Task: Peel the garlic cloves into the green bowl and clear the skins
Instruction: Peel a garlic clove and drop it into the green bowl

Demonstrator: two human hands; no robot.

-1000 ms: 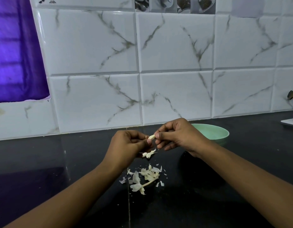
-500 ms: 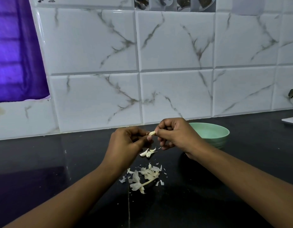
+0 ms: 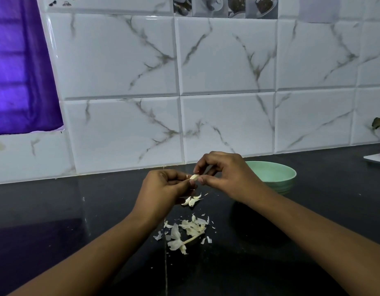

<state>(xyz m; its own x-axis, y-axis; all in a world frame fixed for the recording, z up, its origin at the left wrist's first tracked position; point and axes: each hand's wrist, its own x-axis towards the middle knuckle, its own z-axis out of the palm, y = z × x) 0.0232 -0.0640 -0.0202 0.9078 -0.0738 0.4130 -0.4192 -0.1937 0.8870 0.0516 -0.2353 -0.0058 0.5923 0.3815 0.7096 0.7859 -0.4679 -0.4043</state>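
Pinching one garlic clove (image 3: 194, 177) between both hands, above the black counter (image 3: 56, 210). My left hand (image 3: 163, 189) has its fingers curled, thumb and fingertips gripping the clove's left end. My right hand (image 3: 227, 176) is curled too, thumb and forefinger pinching the right end. The clove's long axis runs roughly left to right, from one hand to the other, about level. Both ends sit under fingertips, so I cannot tell which way the pointed tip faces.

The green bowl (image 3: 276, 174) stands on the counter behind my right wrist, near the tiled wall (image 3: 227, 60); its contents are not visible from here.

Loose cloves (image 3: 191, 201) lie on the counter just below my hands, small and pale, count unclear.

Nearer to me is the skins pile (image 3: 189, 231), flakes scattered round it. A thin stem (image 3: 192, 239) lies in the pile, running from lower left to upper right.

A purple curtain (image 3: 20, 71) hangs at far left.
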